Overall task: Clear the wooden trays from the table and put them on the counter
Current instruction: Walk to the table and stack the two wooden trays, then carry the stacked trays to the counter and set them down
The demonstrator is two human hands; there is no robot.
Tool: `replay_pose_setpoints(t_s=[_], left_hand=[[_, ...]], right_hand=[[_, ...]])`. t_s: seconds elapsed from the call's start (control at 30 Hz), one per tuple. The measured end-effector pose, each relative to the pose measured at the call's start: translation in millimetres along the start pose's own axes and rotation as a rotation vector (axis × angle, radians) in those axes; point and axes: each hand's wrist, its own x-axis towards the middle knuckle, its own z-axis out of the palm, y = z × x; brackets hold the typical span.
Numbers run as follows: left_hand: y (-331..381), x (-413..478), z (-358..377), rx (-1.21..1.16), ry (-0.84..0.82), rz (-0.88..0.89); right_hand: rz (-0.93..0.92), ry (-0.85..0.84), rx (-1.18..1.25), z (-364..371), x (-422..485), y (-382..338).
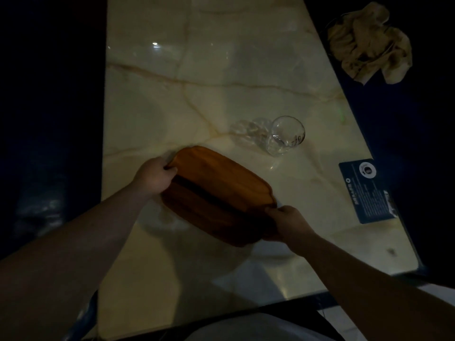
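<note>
Both hands on the trays (219,193) now, centre frame, over the marble table (197,82). The left hand (155,177) is curled round the far-left end, the right hand (288,223) pinching the near-right corner. It looks like two trays stacked, the top one tilted, though the light is too dim to be sure. A glass (286,135) stands just beyond, upper right of the stack, with a card (366,190) at the right edge. Best to level the top tray, grip both together, and lift straight up, clear of that glass. No counter in sight.
</note>
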Motion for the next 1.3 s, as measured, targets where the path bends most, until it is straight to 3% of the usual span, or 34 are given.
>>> replay_pose_setpoints(t_s=[0.13, 0.27, 0.3, 0.33, 0.47, 0.67, 0.93, 1.07, 1.2, 1.3], left_hand=[[-2, -47, 18, -0.258, 0.093, -0.137], [-3, -87, 35, -0.392, 0.054, -0.289], [14, -138, 53, -0.461, 0.209, -0.369], [20, -152, 59, -0.514, 0.264, -0.405], [24, -175, 64, -0.584, 0.29, -0.38], [45, -268, 82, -0.688, 0.624, -0.456], [29, -396, 79, -0.852, 1.027, -0.555], [19, -481, 81, -0.85, 1.212, -0.601], [8, -571, 89, -0.869, 1.425, -0.658], [-8, -656, 111, -0.902, 1.571, -0.735]], right_hand=[[-0.101, -0.002, -0.041, -16, 4, -2], [-0.22, 0.101, -0.15, -24, 17, 0], [-0.296, -0.007, -0.224, -47, 16, -10], [-0.352, -0.02, -0.263, -51, 15, -12], [-0.488, -0.01, -0.212, -45, 14, -26], [-0.673, -0.306, -0.325, -38, -6, -53], [-0.927, -0.651, -0.487, 30, -96, -58], [-1.031, -0.771, -0.506, 70, -169, -30], [-0.997, -0.912, -0.521, 102, -244, 20], [-1.021, -1.127, -0.614, 117, -306, 80]])
